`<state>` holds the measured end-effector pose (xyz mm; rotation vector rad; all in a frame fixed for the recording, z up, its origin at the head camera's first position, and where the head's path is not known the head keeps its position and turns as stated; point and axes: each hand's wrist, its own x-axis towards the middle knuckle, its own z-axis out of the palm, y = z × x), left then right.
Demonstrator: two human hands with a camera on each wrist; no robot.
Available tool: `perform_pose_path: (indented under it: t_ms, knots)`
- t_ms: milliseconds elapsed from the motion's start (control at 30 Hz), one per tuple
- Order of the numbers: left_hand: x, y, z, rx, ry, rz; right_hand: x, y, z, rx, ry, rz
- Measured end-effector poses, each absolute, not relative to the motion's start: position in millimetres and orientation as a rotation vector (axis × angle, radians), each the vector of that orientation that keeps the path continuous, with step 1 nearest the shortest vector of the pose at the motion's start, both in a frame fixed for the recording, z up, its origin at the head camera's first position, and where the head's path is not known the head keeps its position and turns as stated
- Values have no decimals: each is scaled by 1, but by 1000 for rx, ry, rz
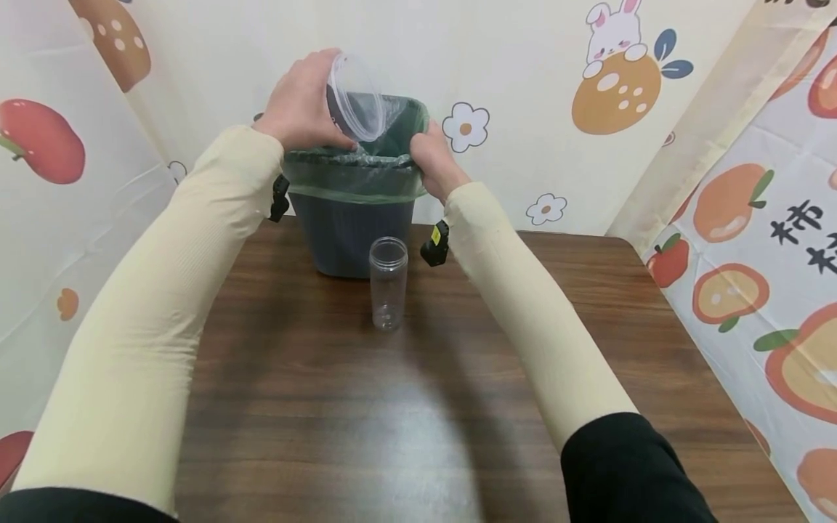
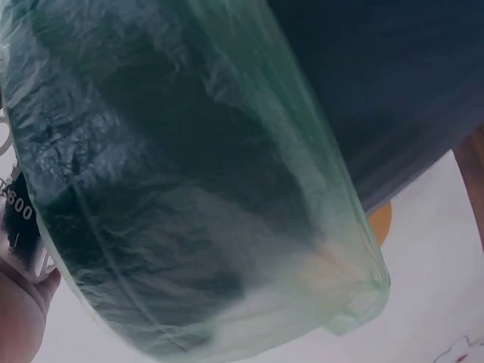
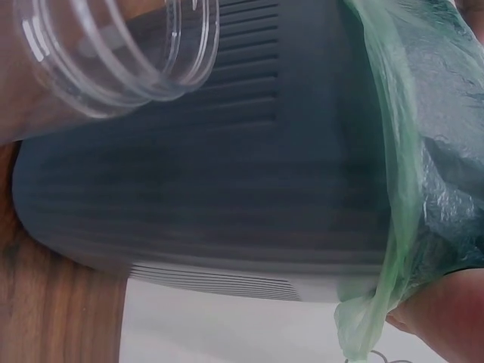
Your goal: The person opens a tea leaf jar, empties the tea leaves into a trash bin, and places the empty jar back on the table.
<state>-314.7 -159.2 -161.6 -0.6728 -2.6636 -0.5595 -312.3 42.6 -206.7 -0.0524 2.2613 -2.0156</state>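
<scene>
My left hand (image 1: pixel 304 102) holds a clear plastic cup (image 1: pixel 358 109) with a wide round rim over the left side of the bin's mouth. The cup is tilted sideways, its mouth to the right; a dark patch with the print "600" shows on its side (image 2: pixel 17 212) in the left wrist view. A green plastic bag (image 1: pixel 353 181) lines the dark grey-blue trash bin (image 1: pixel 353 229) and folds down over its rim. At the right rim, my right hand (image 1: pixel 437 160) grips the bag's edge. The bag's bottom inside is hidden.
A clear, lidless plastic jar (image 1: pixel 389 283) stands upright on the wooden table (image 1: pixel 314 407), in front of the bin. Fruit-patterned cloth (image 1: pixel 510 65) hangs behind the bin and along both sides. Black wrist devices (image 1: pixel 435 243) sit on both sleeves.
</scene>
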Motion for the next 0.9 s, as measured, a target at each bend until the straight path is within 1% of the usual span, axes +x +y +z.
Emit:
perform_pose_path:
  t_ms: [467, 900]
  knots:
    - [-313, -161, -161, -789, -2603, -242, -313, 44, -205, -53, 2265, -2002]
    - [-312, -165, -165, -837, -2568, -103, -313, 43, -208, -57, 2279, -1991]
